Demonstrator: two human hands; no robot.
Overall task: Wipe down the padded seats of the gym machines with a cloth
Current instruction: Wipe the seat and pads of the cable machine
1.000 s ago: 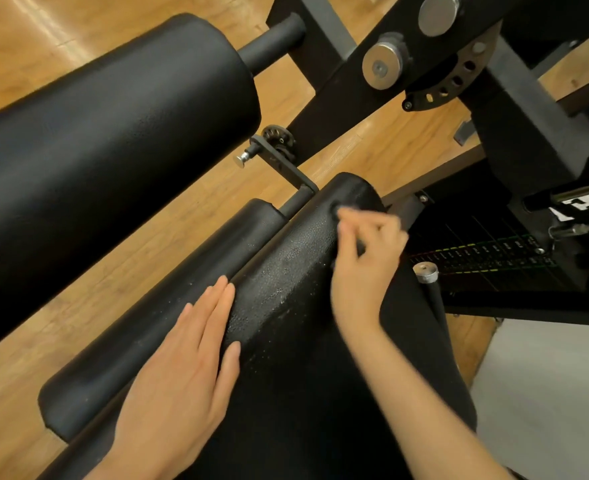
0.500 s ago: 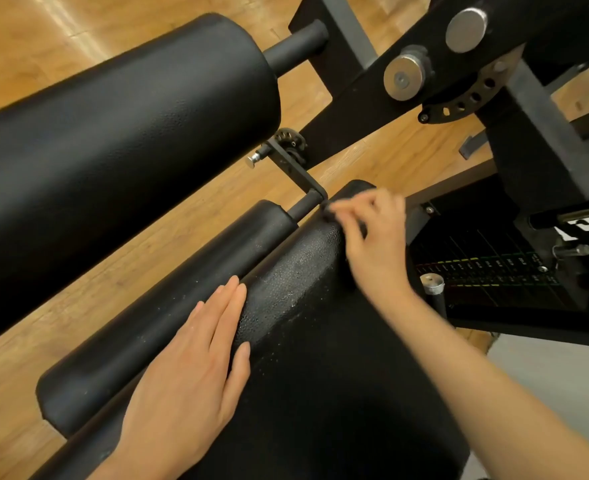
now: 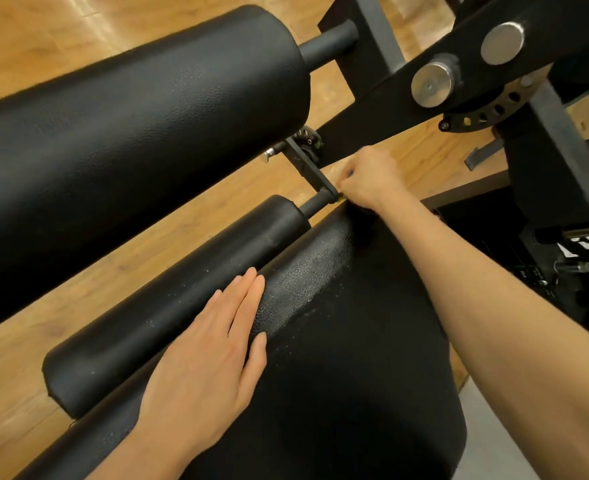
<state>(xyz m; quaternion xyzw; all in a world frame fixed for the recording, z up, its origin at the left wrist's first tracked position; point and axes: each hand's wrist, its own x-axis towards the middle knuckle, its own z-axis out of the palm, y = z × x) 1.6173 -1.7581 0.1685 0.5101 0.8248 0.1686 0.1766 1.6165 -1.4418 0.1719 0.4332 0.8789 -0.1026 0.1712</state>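
The left hand (image 3: 210, 358) lies flat, palm down, on the near edge of the padded seat (image 3: 338, 358), its fingers straight and pressed together, the fingertips pointing up and away towards the small roller pad (image 3: 182, 299) that runs just beside the seat; it grips nothing. The right forearm stretches from the lower right across the seat to its far corner, where the right hand (image 3: 369, 181) is curled into a loose fist, knuckles up, at the spot where the seat edge meets the thin bar (image 3: 315, 202) of the small roller. Whether it clasps a cloth cannot be told: the fingers are tucked under and blurred, and only a faint yellowish fleck shows at their tips. The seat's pebbled black surface shows fine pale specks near the left hand. The large roller pad (image 3: 130, 140) lies above, over the wooden floor (image 3: 424, 157).
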